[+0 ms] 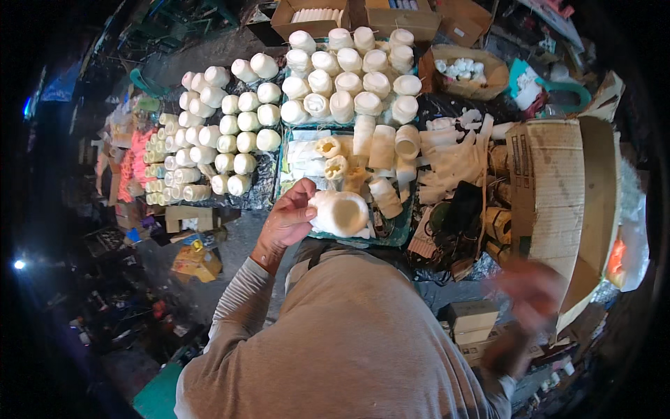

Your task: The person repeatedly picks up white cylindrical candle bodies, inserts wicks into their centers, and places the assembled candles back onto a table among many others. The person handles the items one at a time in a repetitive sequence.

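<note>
My left hand [289, 215] is closed on the edge of a white rounded cylinder [342, 213] with a shallow hollow in its end. Thumb and fingers pinch its left side, just above the near edge of the work surface. Beyond it lie yellowish hollow pieces [335, 167] with jagged openings and several pale cylinders [382, 146], some upright and some tilted. Off to the right, my right hand [527, 293] is smeared by motion beside a large cardboard box [551, 195]; its fingers cannot be made out.
Rows of similar white cylinders [349, 82] stand at the back, with more rows [248, 122] to the left. White scraps [450, 160] and dark clutter [457, 216] lie to the right. An open carton of white pieces [481, 78] is farther back. Small boxes [474, 321] sit low at right.
</note>
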`<state>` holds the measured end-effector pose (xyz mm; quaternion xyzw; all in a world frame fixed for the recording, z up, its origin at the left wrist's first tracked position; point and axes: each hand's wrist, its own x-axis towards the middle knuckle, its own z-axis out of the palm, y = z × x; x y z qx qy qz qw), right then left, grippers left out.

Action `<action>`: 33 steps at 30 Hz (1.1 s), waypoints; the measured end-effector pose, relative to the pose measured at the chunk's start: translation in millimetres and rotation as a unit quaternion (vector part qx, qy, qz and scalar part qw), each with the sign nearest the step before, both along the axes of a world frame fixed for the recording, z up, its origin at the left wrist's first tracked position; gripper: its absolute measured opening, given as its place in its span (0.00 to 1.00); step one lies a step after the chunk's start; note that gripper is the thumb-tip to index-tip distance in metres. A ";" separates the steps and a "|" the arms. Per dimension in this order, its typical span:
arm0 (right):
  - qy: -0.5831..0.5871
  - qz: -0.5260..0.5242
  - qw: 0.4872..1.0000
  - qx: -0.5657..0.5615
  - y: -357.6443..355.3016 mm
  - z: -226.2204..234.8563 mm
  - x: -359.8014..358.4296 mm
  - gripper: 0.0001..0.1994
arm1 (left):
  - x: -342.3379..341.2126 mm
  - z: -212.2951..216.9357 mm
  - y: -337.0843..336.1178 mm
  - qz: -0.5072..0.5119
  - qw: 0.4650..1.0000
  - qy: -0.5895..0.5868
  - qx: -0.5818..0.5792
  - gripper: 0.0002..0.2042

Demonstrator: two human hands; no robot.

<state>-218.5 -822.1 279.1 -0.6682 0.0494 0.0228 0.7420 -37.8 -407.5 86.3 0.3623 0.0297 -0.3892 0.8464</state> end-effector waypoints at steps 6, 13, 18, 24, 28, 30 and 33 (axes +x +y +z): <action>0.222 0.111 0.912 0.327 212.8 -181.3 104.9 0.35 | -2.8 -14.7 15.8 -0.023 0.986 0.042 -0.157 0.15; 0.223 0.032 0.943 0.244 284.3 -231.2 98.0 0.33 | -12.4 -35.4 75.5 -0.042 0.978 -0.142 0.145 0.19; 0.176 -0.036 0.978 0.109 315.7 -244.8 100.3 0.23 | -9.5 -37.8 114.8 -0.104 0.949 -0.184 0.235 0.18; 0.144 -0.139 0.919 -0.339 353.4 -297.3 119.2 0.09 | -21.8 -48.7 123.9 -0.037 0.820 -0.456 0.344 0.16; 0.145 -0.169 0.905 -0.363 377.7 -320.1 131.0 0.11 | -21.4 -70.6 118.2 -0.082 0.726 -0.583 0.356 0.25; 0.098 -0.117 0.891 -0.428 385.4 -316.3 130.3 0.13 | -12.2 -83.2 123.9 -0.008 0.741 -0.551 0.385 0.25; 0.122 -0.126 0.940 -0.293 393.8 -301.4 124.1 0.17 | -5.0 -95.7 137.7 0.043 0.761 -0.508 0.400 0.21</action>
